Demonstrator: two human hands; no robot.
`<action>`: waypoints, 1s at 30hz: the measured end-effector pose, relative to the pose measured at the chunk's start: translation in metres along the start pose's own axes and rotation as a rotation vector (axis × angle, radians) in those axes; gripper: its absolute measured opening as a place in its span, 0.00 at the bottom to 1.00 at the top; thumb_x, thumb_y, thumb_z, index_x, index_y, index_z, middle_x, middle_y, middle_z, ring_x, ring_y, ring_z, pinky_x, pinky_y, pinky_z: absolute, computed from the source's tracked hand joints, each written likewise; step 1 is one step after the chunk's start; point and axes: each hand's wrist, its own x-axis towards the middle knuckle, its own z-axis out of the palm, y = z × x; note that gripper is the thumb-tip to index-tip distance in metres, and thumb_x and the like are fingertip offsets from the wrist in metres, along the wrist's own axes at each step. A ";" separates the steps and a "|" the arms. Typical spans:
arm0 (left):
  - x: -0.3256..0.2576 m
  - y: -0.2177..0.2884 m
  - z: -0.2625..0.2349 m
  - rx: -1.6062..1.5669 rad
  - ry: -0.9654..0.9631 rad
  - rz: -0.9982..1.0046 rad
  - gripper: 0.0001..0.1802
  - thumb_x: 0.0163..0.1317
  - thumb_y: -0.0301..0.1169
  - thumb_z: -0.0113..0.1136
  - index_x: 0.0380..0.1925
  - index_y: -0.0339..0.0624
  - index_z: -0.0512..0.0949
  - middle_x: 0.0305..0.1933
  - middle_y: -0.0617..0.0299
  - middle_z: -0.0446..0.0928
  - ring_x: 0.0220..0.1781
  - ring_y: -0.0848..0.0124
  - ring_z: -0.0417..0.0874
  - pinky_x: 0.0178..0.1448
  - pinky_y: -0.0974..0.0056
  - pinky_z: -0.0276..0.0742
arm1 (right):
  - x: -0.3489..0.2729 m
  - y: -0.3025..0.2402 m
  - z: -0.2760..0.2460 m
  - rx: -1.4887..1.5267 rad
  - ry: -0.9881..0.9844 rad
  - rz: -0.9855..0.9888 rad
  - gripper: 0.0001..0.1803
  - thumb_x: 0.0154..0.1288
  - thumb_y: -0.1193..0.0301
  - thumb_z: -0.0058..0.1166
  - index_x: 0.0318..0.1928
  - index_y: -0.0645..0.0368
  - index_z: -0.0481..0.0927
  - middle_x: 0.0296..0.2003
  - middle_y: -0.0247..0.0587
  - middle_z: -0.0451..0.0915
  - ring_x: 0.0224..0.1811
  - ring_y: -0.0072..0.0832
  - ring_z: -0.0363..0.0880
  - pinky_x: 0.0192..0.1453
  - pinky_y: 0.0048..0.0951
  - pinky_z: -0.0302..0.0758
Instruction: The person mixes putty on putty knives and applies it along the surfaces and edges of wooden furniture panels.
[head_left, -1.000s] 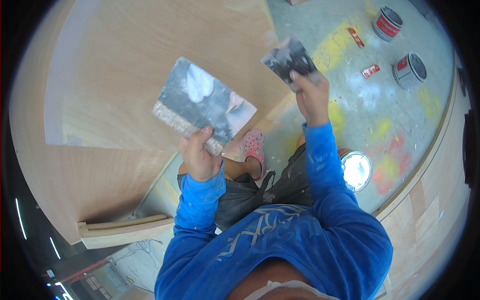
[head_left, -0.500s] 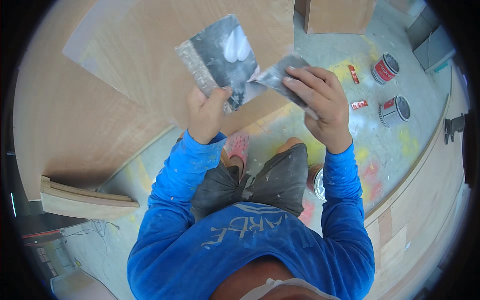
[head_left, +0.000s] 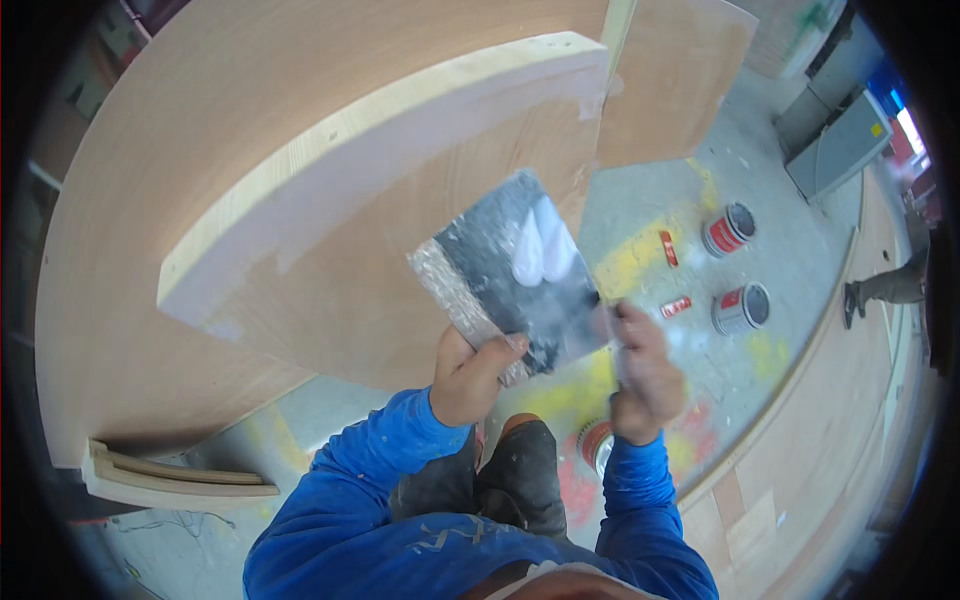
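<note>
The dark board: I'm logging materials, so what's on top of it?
The board bears two white teardrop-shaped dabs and pale smears. The left hand covers a small patch; what lies under it cannot be seen.

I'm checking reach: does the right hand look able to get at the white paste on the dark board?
Probably yes: the blurred right hand is by the right edge of the dark board, and nothing visible blocks the white paste.

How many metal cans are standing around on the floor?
3 in view. One can stands at the upper right, a second can just below it in the picture, and a third can beside the right knee, partly hidden. Others may be out of sight.
</note>
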 end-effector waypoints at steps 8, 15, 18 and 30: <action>-0.011 0.109 0.039 0.013 0.023 0.070 0.25 0.45 0.17 0.47 0.48 0.26 0.68 0.45 0.53 0.74 0.44 0.66 0.77 0.52 0.64 0.71 | 0.091 -0.052 -0.044 -0.207 -0.479 0.482 0.28 0.37 0.90 0.42 0.44 0.60 0.77 0.43 0.47 0.78 0.45 0.45 0.75 0.49 0.35 0.73; -0.003 0.204 -0.002 0.415 0.153 -0.059 0.18 0.48 0.21 0.50 0.43 0.31 0.73 0.40 0.61 0.77 0.41 0.73 0.77 0.47 0.68 0.71 | 0.210 -0.113 -0.039 -0.054 -0.848 0.746 0.21 0.44 0.88 0.44 0.40 0.61 0.79 0.36 0.46 0.79 0.39 0.38 0.78 0.44 0.30 0.74; 0.031 0.213 -0.034 0.570 0.046 -0.132 0.16 0.51 0.23 0.52 0.41 0.32 0.75 0.39 0.64 0.77 0.39 0.75 0.76 0.44 0.69 0.71 | 0.232 -0.122 -0.026 0.046 -0.902 0.904 0.19 0.50 0.87 0.44 0.42 0.62 0.79 0.38 0.44 0.79 0.41 0.31 0.78 0.46 0.28 0.73; 0.066 0.205 -0.048 0.452 -0.102 -0.292 0.15 0.47 0.24 0.52 0.38 0.31 0.77 0.35 0.62 0.77 0.37 0.74 0.76 0.45 0.69 0.69 | 0.228 -0.155 -0.082 0.288 -0.030 1.542 0.17 0.52 0.84 0.50 0.45 0.67 0.75 0.36 0.41 0.79 0.39 0.29 0.78 0.47 0.30 0.74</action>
